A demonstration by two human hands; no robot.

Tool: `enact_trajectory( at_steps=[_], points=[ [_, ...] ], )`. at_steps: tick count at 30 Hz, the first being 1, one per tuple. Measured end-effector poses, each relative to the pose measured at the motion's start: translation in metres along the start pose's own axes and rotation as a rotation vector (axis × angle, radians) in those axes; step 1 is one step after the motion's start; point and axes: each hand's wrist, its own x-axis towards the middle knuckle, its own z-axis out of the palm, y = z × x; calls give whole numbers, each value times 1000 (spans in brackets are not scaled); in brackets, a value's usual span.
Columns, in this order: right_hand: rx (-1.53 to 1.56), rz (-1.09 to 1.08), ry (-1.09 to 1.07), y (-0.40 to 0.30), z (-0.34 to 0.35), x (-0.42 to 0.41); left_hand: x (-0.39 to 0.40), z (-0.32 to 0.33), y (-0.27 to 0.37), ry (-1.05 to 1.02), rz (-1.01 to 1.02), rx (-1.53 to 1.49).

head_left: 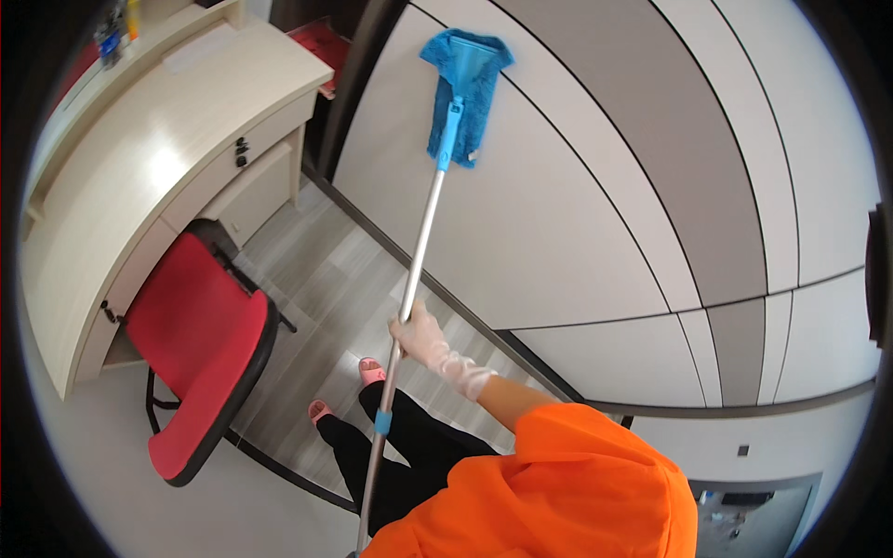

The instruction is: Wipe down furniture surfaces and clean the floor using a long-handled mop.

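My right hand, in a thin whitish glove, grips the silver metal pole of a flat mop partway along its length. A blue swivel joint links the pole to the blue mop head, which has a fluffy microfibre pad. The pad lies against a pale panel of a large panelled surface, probably wardrobe doors, with part of the cloth hanging down. Lower on the pole is a blue collar. My left hand is out of view; the pole's lower end runs to the bottom edge of the picture.
A red chair with black edging stands at a pale wooden desk on the left. Small keys or locks show on the drawer fronts. My feet in pink slippers stand on grey wood-look flooring. A dark baseboard edges the panels.
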Motion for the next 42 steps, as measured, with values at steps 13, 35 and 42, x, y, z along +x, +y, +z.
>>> enact_trajectory(
  at_steps=[13, 35, 42],
  points=[
    [235, 53, 69, 19, -49, -74, -52, -25, -54, -68, 37, -10],
    [28, -76, -168, 54, 30, 126, -117, 117, 140, -402, -300, -576],
    [92, 158, -270, 110, 126, 226, -174, 95, 247, 216, -405, -467]
  ],
)
